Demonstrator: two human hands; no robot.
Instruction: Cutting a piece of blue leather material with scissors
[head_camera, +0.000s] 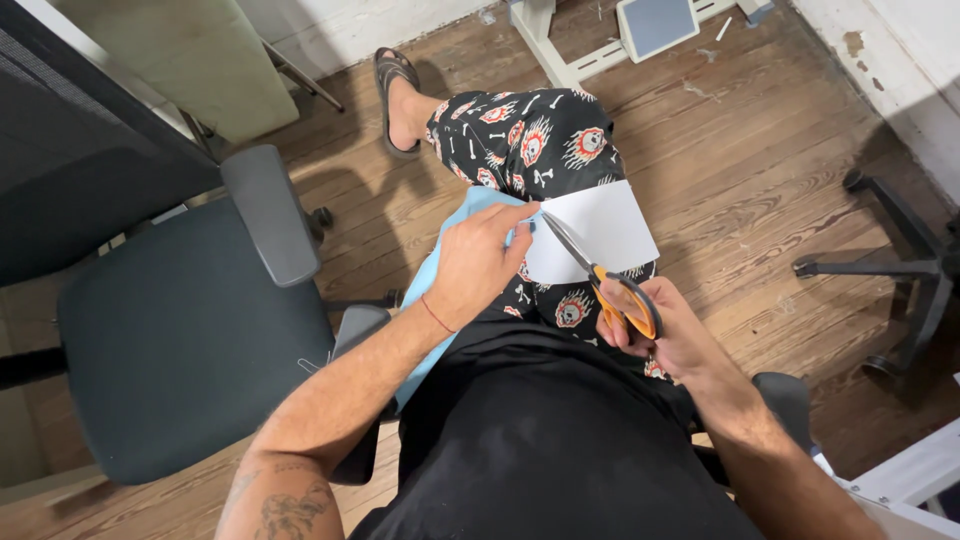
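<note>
The left hand (478, 262) pinches the near edge of a white sheet of paper (600, 228), fingers curled over it and thumb underneath, while the right hand (655, 335) is closed through the orange loops of a pair of scissors (600, 280) whose blades point up toward the left hand's fingertips and lie on the paper's edge, slightly parted. Well to the left of the left hand stands a dark office chair (180, 340) with a grey armrest. Under the left hand a light blue sheet (430, 270) lies against the person's lap. The paper rests over patterned shorts (530, 140) just beyond both hands. Far to the right of the right hand a black chair base (900, 270) stands on the wooden floor (760, 170)
</note>
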